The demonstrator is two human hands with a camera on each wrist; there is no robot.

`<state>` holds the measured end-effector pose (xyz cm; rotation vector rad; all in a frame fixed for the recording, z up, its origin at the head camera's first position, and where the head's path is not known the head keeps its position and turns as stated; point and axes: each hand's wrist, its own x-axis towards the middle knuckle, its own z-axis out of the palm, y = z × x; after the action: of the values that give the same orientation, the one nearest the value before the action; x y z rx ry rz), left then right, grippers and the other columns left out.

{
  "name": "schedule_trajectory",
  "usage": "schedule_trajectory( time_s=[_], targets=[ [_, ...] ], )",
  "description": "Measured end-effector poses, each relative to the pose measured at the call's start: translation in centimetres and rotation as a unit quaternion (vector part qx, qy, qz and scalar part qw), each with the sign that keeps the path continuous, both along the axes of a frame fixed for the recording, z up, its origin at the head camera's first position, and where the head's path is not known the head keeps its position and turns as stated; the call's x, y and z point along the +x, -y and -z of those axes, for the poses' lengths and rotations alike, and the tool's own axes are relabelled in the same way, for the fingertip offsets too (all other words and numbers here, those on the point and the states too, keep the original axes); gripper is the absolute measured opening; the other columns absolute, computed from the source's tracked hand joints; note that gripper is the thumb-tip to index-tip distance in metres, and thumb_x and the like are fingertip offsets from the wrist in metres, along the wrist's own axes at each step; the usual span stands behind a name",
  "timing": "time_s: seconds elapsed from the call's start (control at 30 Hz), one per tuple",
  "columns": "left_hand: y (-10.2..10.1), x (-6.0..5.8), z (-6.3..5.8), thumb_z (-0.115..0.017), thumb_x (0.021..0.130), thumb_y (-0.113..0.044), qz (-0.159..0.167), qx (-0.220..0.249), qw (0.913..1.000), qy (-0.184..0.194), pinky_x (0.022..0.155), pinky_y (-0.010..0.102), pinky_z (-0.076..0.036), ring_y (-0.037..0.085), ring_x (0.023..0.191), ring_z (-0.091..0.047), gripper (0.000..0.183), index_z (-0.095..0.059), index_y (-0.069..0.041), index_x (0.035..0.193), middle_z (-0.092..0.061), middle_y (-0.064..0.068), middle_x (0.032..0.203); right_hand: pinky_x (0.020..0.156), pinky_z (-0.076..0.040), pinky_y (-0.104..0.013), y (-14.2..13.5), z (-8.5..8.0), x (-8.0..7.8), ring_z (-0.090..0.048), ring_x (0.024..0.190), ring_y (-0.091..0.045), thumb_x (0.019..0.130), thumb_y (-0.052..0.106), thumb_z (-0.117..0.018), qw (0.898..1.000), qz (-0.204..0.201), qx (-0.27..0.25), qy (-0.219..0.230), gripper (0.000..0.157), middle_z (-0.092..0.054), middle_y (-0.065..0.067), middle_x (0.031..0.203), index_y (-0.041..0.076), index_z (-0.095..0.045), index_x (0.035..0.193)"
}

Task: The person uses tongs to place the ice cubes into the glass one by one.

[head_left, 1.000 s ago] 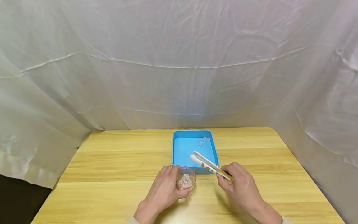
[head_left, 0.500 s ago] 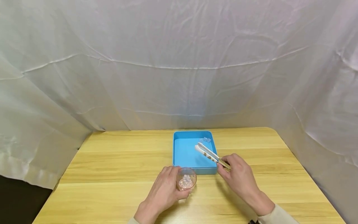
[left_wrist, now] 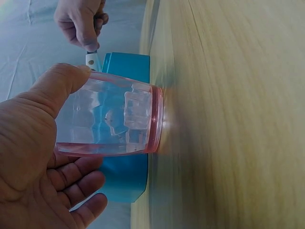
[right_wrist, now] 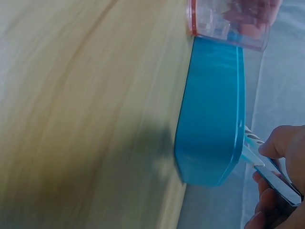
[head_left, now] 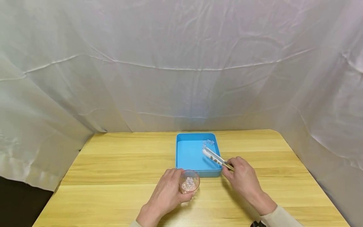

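My left hand holds a clear pinkish cup upright on the table, thumb on the near side and fingers round the far side. Clear cubes that look like ice lie in its bottom. My right hand grips a pair of tongs with white, brown-spotted arms and gold-coloured handles. Their tips reach down into a blue tray, beside several clear cubes in its far right corner. Whether the tips touch a cube I cannot tell.
The wooden table carries the tray just beyond the cup. A pale grey curtain hangs behind the table and along both sides. The tray's raised walls stand between the right hand and the cubes.
My right hand has moved the tongs forward and slightly right, from above the tray's near part to the cubes at its far right. The left hand and cup have stayed in place.
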<state>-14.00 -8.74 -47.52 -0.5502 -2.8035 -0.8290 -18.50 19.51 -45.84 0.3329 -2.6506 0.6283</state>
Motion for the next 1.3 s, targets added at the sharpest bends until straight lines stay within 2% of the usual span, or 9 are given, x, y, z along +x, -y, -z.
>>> schedule_trajectory(
  time_s=[0.27,0.57,0.97,1.3],
  targets=[
    [0.0,0.0,-0.1,-0.090,0.079,-0.046,-0.001,0.000,1.0000,0.003,0.106,0.044,-0.052,0.020,0.115,-0.060,0.069,-0.063,-0.008,0.129,-0.069,0.002,0.118,0.055,-0.042,-0.026,-0.5,0.4,-0.5,-0.046,0.066,-0.013,0.091,0.015,-0.078,1.000,0.004,-0.001,0.021,0.014,-0.060,-0.002,0.080,0.002,-0.073,0.094],
    [0.0,-0.1,-0.1,-0.090,0.079,-0.046,-0.001,0.003,0.9999,0.014,0.106,0.044,-0.053,0.019,0.115,-0.059,0.070,-0.063,-0.008,0.131,-0.068,0.001,0.119,0.054,-0.039,-0.026,-0.6,0.2,-0.9,-0.045,0.065,-0.014,0.093,0.017,-0.076,0.999,0.012,-0.003,0.042,0.016,-0.059,-0.003,0.080,0.002,-0.073,0.096],
    [0.0,-0.1,-0.1,-0.090,0.079,-0.047,-0.002,0.000,0.9999,0.010,0.104,0.043,-0.053,0.019,0.114,-0.059,0.071,-0.063,-0.008,0.131,-0.068,0.002,0.120,0.054,-0.039,-0.026,0.1,-1.0,-0.7,-0.043,0.063,-0.015,0.089,0.015,-0.077,0.999,0.008,0.041,0.030,0.017,-0.055,-0.003,0.076,-0.001,-0.071,0.093],
    [0.0,0.0,0.0,-0.089,0.079,-0.047,-0.001,0.002,0.9999,0.017,0.106,0.045,-0.052,0.020,0.117,-0.059,0.071,-0.063,-0.008,0.132,-0.068,0.002,0.120,0.055,-0.040,-0.029,0.9,-1.1,-1.9,-0.043,0.063,-0.017,0.091,0.013,-0.073,0.997,-0.005,0.068,0.020,0.015,-0.051,-0.003,0.073,0.000,-0.067,0.087]
  ],
)
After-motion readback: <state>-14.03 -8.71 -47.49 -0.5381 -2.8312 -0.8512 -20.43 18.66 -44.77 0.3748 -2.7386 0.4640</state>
